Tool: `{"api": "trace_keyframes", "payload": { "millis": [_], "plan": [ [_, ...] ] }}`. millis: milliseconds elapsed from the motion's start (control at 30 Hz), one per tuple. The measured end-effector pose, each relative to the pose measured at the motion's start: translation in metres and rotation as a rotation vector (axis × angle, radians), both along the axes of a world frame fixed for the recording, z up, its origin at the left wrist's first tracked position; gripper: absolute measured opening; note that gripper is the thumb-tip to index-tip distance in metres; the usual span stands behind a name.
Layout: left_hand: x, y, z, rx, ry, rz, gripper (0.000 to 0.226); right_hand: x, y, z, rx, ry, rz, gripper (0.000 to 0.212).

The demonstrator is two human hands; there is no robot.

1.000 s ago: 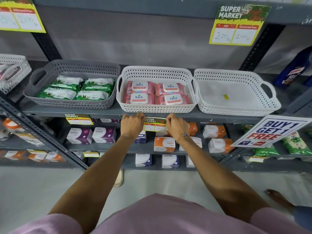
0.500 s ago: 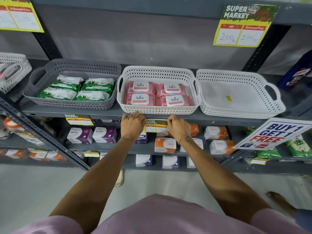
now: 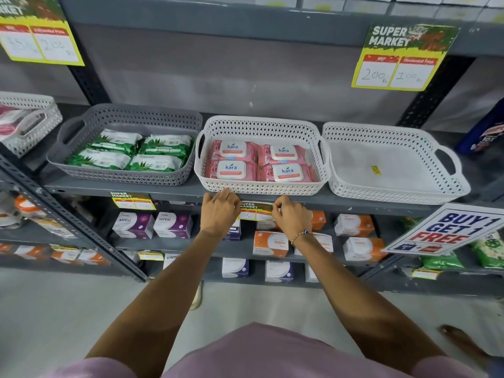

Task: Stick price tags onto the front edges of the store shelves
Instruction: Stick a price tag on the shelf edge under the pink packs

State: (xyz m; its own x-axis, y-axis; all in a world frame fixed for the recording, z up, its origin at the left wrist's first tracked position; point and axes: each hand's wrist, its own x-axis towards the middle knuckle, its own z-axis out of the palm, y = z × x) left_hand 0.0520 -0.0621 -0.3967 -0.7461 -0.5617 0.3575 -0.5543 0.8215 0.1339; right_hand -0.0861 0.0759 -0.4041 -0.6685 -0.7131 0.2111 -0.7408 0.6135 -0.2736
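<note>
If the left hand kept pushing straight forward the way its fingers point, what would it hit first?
Most likely the front edge of the grey shelf, where the left hand presses one end of the price tag. The white basket of Kara wipes sits just above; depth is hard to judge.

Both hands press a price tag [image 3: 256, 210] against the grey shelf edge [image 3: 354, 203]: the left hand [image 3: 220, 214] covers its left end, the right hand [image 3: 293, 220], with a beaded bracelet [image 3: 299, 236] on its wrist, pinches its right end. Directly above sits a white basket [image 3: 261, 188] of pink Kara wipes [image 3: 231, 170].
</note>
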Motion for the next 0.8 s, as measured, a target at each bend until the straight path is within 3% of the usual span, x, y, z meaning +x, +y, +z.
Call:
{"api": "trace_keyframes", "payload": {
  "millis": [500, 800],
  "plan": [
    [0.001, 0.001, 0.002, 0.003, 0.098, -0.043, 0.015, -0.004, 0.000, 0.007, 0.043, -0.045, 0.009, 0.015],
    [-0.003, 0.010, 0.002, -0.012, 0.061, 0.025, 0.015, -0.001, -0.001, 0.002, -0.009, -0.013, -0.043, 0.018]
  ]
}}
